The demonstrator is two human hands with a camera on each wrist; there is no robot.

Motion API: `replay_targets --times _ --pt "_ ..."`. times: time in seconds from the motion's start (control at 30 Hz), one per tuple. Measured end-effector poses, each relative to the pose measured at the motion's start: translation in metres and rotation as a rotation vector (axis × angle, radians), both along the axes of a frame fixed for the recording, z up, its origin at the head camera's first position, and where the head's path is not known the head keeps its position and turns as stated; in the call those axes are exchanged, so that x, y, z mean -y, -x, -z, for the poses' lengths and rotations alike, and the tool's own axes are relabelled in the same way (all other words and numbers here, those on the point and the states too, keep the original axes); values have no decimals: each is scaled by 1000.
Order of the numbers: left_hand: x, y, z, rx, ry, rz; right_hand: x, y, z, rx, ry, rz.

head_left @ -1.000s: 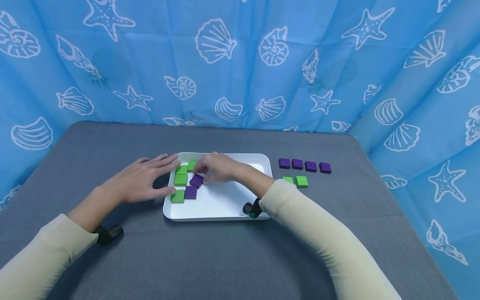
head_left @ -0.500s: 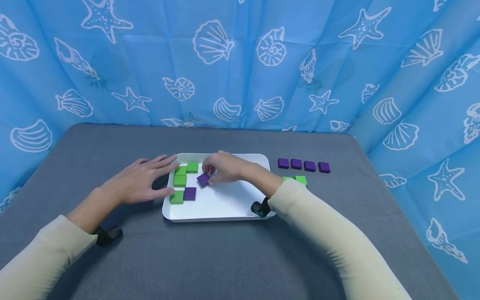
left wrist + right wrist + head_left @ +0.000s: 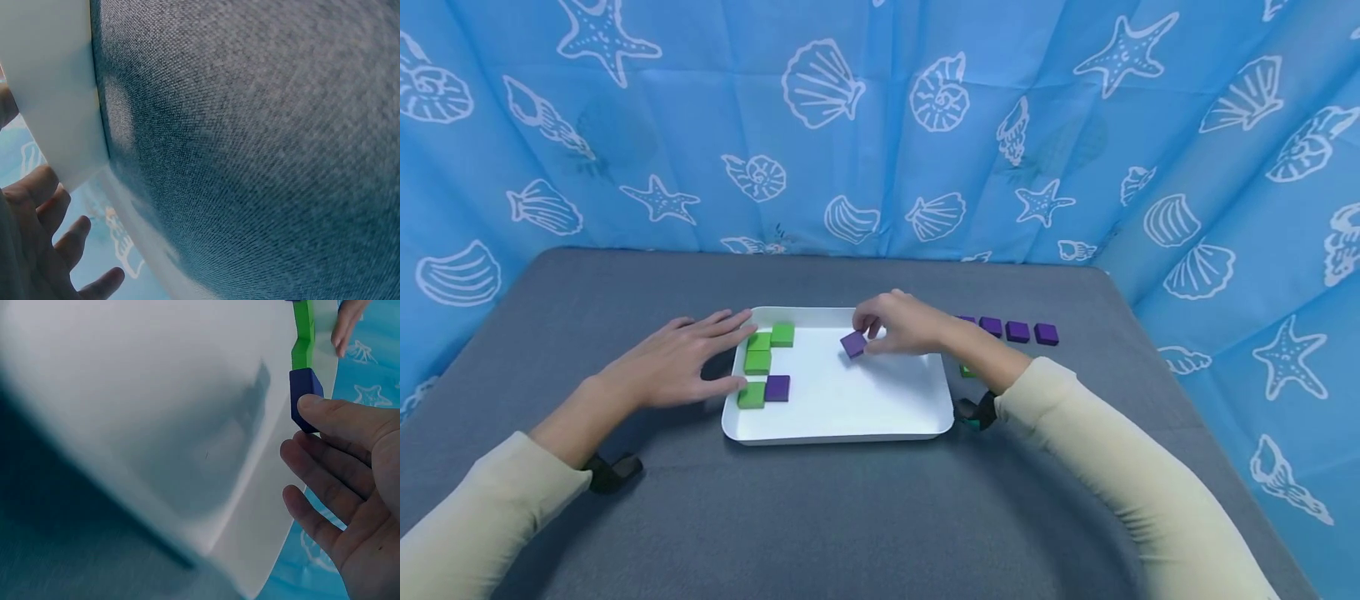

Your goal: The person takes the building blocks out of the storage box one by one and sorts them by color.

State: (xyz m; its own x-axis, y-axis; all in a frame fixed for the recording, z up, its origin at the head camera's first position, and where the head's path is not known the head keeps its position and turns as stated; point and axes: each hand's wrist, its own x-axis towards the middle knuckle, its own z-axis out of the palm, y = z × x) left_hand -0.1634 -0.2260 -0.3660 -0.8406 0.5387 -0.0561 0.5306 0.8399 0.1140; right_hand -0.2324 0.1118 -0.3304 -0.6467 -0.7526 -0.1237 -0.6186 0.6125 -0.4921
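Between thumb and fingers my right hand [image 3: 901, 323] pinches a purple square block [image 3: 853, 344], held over the right half of a white tray [image 3: 850, 417]. The right wrist view shows the thumb pressed on the face of that purple block [image 3: 304, 400]. My left hand [image 3: 681, 362] lies spread at the tray's left edge, fingers straight, fingertips at the rim. In the left wrist view its fingers [image 3: 72, 240] are apart beside the tray wall [image 3: 56, 81]. Along the tray's left side sit several green blocks [image 3: 757, 362] and one purple block [image 3: 777, 388].
Right of the tray, a row of purple blocks [image 3: 1017, 332] lies on the grey tablecloth [image 3: 820, 517]. A green block [image 3: 966, 371] there is partly hidden by the right forearm. A blue shell-patterned curtain [image 3: 880, 125] hangs behind the table.
My right hand has lifted the purple block away from the green ones and carried it right across the tray. The left hand has stayed in place.
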Motion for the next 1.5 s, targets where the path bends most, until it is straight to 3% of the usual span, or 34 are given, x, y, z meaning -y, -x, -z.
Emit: replay_targets --times 0.5,0.9,1.23,1.5 --pt "1 0 1 15 10 -7 -74 -15 -21 -66 53 143" --pt "0 -3 -3 17 9 -10 -152 -23 -30 -136 42 277" --pt "-1 -3 -2 18 8 -19 -214 -27 -25 -211 47 380" --pt "-1 -3 -2 17 9 -18 -254 -26 -14 -180 32 513"
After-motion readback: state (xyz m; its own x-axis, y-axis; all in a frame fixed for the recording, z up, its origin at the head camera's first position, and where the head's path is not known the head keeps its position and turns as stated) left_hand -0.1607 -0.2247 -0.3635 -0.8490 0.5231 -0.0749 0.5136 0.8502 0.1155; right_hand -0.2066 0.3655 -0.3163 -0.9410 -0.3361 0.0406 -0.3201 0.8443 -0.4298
